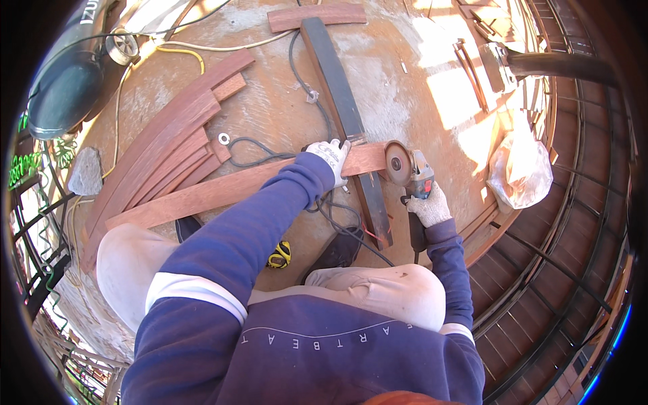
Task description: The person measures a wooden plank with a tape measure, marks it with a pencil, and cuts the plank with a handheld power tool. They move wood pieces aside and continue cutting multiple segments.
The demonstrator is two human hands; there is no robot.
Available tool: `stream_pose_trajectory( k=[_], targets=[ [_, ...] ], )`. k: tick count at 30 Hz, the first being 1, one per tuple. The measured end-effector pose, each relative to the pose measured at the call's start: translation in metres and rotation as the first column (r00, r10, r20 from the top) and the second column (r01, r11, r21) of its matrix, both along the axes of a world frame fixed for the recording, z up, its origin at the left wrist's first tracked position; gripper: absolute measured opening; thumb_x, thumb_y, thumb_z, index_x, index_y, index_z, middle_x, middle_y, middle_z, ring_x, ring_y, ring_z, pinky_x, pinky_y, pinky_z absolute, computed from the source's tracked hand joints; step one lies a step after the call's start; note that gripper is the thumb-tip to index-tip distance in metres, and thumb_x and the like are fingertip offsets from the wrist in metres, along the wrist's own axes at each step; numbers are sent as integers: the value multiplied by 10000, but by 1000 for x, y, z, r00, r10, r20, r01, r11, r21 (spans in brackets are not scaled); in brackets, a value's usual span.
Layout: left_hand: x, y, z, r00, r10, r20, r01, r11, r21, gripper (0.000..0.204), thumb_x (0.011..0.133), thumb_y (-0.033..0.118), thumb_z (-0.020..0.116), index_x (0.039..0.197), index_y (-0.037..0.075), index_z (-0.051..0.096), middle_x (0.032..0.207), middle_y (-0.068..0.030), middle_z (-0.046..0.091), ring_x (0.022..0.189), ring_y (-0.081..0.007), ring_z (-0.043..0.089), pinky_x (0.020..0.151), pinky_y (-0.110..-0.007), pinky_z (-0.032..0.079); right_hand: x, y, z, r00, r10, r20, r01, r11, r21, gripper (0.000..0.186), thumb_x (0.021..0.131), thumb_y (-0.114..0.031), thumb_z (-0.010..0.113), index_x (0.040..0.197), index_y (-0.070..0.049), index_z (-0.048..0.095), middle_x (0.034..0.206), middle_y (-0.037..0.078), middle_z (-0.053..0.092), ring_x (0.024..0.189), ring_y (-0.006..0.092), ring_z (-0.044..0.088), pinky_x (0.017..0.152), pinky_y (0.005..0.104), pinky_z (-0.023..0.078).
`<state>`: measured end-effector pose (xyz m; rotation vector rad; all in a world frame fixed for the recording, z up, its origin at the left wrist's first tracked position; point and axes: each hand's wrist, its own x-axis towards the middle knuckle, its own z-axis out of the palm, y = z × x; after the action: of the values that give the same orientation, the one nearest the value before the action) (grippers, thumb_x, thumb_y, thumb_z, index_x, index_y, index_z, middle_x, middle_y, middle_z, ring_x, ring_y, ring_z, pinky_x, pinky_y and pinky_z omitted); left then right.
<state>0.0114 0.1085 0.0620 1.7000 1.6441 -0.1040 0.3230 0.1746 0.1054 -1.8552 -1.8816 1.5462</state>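
Observation:
A long reddish wooden board (209,197) lies slantwise across a dark beam (335,77) on the ground. My left hand (329,159), in a white glove, grips the board just left of where it crosses the beam. In a pale glove, my right hand (430,209) is closed around the body of an angle grinder (422,175). The grinder's round disc (399,163) is at the board's right end; whether it touches the wood I cannot tell. My right fingers are partly hidden behind the tool.
Several curved wooden pieces (162,138) lie stacked on the left. Cables (341,206) loop around the beam, near a yellow tape measure (279,255) by my feet. A dark tank with a wheel (67,94) stands far left. To the right are a clear plastic bag (520,169) and a slatted edge.

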Motion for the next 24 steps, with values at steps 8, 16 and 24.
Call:
stream_pose_trajectory(
  k=[8, 16, 24],
  targets=[
    [0, 0, -4, 1000, -12, 8, 12, 1000, 20, 875, 807, 481, 758, 1477, 29, 420, 1272, -185, 589, 1141, -333, 640, 977, -416, 523, -6, 6, -6, 1000, 23, 17, -23, 999, 27, 577, 675, -105, 795, 1211, -24, 600, 1038, 96, 705, 926, 181, 669, 849, 336, 543],
    [-2, -1, -4, 1000, -9, 28, 8, 1000, 4, 903, 796, 493, 773, 1478, 22, 415, 1287, -189, 587, 1150, -339, 636, 979, -420, 523, -11, 1, 1, 983, 60, 171, -76, 993, 86, 579, 644, -150, 820, 1166, -9, 612, 1019, 123, 713, 922, 219, 688, 846, 356, 548],
    [0, -2, -6, 999, 15, 38, -16, 1000, 24, 888, 786, 458, 782, 1471, 22, 423, 1286, -190, 590, 1152, -338, 636, 979, -419, 527, -23, 5, 11, 990, 48, 133, -56, 996, 62, 531, 646, -152, 824, 1117, -5, 628, 977, 117, 718, 891, 222, 690, 828, 359, 549]
  ],
)
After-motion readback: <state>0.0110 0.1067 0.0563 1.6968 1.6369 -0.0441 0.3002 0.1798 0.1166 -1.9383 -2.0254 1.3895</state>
